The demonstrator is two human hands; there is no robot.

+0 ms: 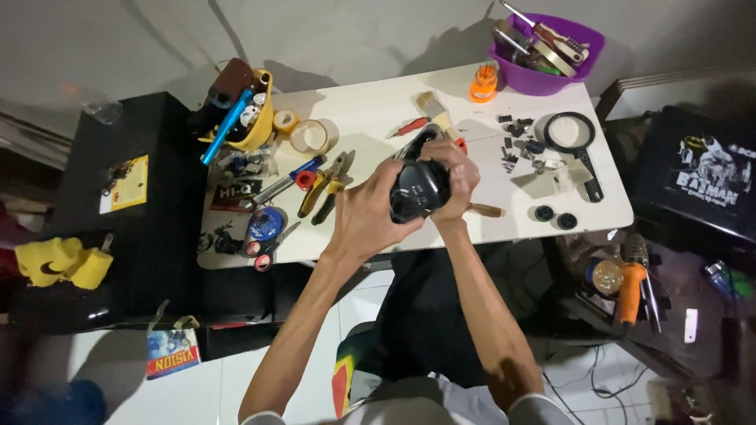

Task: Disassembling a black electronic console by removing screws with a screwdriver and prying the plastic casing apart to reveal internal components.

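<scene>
Camera body [417, 191], black and rounded, sits in the grasp of both my hands, held up over the near middle of the white table [378, 118]. My left hand [364, 216] is wrapped around its left side, fingers closed on the casing, and my right hand [453, 177] is curled over the top and right side, so both are gripping it; I cannot tell from here whether a fingertip is on a screw or a seam. I judge the step in hand to be inspection or opening of the body, with parts already off: small dark pieces [520, 145] lie scattered far right of the hands, beside a black magnifying glass [575, 138], and two round black caps [555, 216] rest near the right edge. A paintbrush [431, 106] lies just beyond the hands. To the left are yellow-handled pliers [327, 185], rolls of tape [309, 135] and a yellow tool cup [244, 110]; a purple bowl of tools [547, 47] stands at the far right corner. I think the next move calls for a steady left-hand hold while the right frees itself for a fine tool.
</scene>
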